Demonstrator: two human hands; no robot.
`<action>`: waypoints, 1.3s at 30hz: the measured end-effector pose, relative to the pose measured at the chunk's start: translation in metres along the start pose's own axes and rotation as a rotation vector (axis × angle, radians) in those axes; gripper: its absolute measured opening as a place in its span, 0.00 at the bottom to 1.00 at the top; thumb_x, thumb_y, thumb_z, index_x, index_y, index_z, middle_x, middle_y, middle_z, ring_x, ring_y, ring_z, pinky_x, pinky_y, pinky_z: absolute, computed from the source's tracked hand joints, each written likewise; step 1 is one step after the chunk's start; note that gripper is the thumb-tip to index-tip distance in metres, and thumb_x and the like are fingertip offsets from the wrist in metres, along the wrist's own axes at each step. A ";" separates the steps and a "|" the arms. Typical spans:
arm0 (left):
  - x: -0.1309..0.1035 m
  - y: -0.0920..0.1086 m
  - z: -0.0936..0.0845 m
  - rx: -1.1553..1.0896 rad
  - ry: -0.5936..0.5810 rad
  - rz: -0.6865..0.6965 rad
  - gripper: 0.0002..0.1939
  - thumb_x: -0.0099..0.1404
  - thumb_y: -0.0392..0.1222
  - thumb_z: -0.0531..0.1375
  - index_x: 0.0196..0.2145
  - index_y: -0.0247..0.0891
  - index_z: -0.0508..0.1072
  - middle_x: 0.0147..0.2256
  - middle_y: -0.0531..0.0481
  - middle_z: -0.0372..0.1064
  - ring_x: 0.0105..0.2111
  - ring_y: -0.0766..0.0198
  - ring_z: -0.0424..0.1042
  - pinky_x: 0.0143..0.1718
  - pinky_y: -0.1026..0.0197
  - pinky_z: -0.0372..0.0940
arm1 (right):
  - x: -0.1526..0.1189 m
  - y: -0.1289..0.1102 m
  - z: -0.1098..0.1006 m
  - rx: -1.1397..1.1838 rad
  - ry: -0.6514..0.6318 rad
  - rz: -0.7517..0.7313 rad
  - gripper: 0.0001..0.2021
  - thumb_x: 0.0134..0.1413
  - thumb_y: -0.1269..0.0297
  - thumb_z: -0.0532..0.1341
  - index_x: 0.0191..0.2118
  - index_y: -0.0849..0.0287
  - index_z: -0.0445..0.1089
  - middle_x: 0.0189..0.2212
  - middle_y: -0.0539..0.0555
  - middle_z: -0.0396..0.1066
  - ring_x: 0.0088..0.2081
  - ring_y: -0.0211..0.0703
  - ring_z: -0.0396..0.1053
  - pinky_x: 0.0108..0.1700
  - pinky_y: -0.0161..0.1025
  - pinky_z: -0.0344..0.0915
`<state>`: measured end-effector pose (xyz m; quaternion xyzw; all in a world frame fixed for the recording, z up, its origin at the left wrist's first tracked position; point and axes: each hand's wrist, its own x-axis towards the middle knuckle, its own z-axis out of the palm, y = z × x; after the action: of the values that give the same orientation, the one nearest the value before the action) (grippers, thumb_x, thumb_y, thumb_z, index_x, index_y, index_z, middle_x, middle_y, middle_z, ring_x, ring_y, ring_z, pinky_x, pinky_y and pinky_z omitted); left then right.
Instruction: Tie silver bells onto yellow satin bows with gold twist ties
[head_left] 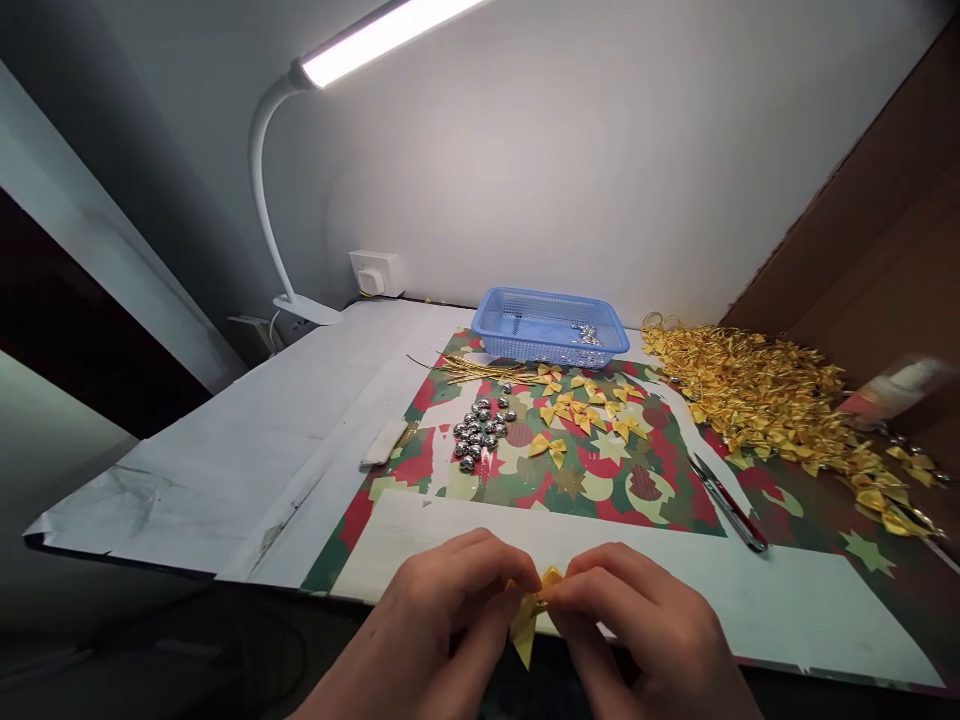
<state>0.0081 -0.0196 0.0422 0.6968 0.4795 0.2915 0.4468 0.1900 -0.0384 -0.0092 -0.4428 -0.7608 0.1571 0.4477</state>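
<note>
Near the table's front edge, my left hand [457, 600] and my right hand [637, 610] pinch a yellow ribbon bow [526, 630] between them. Fingers cover most of the bow; one pointed tail hangs down and a bit of loop shows above. Beyond my hands, several loose yellow bows [585, 405] lie on the patterned paper. To their left is a cluster of shiny silver beads [480, 435]. Thin gold ties [480, 370] are bundled behind the beads.
A blue plastic basket [551, 352] with small silver pieces stands against the wall. At right are a large heap of yellow bows [750, 385], a pair of tweezers or small snips [731, 510] and a bottle [892, 392]. A clip-on lamp [259, 170] rises at left.
</note>
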 end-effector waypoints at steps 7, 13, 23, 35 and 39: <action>0.002 0.001 0.001 -0.104 0.005 0.024 0.09 0.65 0.39 0.58 0.30 0.40 0.78 0.30 0.47 0.73 0.27 0.61 0.70 0.30 0.63 0.69 | 0.003 0.000 0.001 0.002 -0.023 0.016 0.09 0.54 0.78 0.55 0.31 0.55 0.66 0.27 0.49 0.68 0.28 0.38 0.66 0.26 0.31 0.60; 0.002 -0.002 0.001 -0.129 -0.045 -0.018 0.03 0.63 0.36 0.60 0.33 0.40 0.74 0.33 0.49 0.71 0.32 0.60 0.72 0.33 0.62 0.70 | 0.005 -0.002 0.000 -0.009 -0.031 0.026 0.09 0.53 0.78 0.56 0.32 0.56 0.67 0.26 0.50 0.67 0.28 0.40 0.66 0.27 0.34 0.60; 0.002 -0.002 0.005 -0.065 0.055 -0.025 0.03 0.64 0.38 0.60 0.33 0.43 0.75 0.29 0.52 0.76 0.30 0.59 0.76 0.32 0.64 0.71 | 0.004 -0.002 0.002 0.008 -0.054 0.038 0.09 0.53 0.79 0.56 0.33 0.57 0.67 0.27 0.50 0.67 0.29 0.40 0.66 0.28 0.35 0.58; 0.003 -0.008 0.000 -0.237 -0.034 -0.175 0.04 0.64 0.41 0.61 0.33 0.40 0.75 0.31 0.50 0.75 0.33 0.57 0.74 0.35 0.59 0.69 | 0.007 -0.005 0.002 -0.039 -0.097 0.037 0.09 0.56 0.79 0.55 0.33 0.58 0.67 0.28 0.51 0.67 0.30 0.41 0.65 0.27 0.34 0.60; 0.008 -0.007 -0.005 -0.434 -0.062 -0.278 0.04 0.60 0.40 0.66 0.30 0.38 0.77 0.29 0.52 0.75 0.32 0.61 0.71 0.34 0.62 0.66 | 0.011 -0.003 -0.005 -0.022 -0.094 0.029 0.08 0.58 0.77 0.56 0.37 0.56 0.66 0.30 0.49 0.69 0.31 0.40 0.67 0.30 0.35 0.63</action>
<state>0.0041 -0.0098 0.0376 0.5207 0.4829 0.3019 0.6360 0.1907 -0.0321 0.0009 -0.4510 -0.7763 0.1759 0.4039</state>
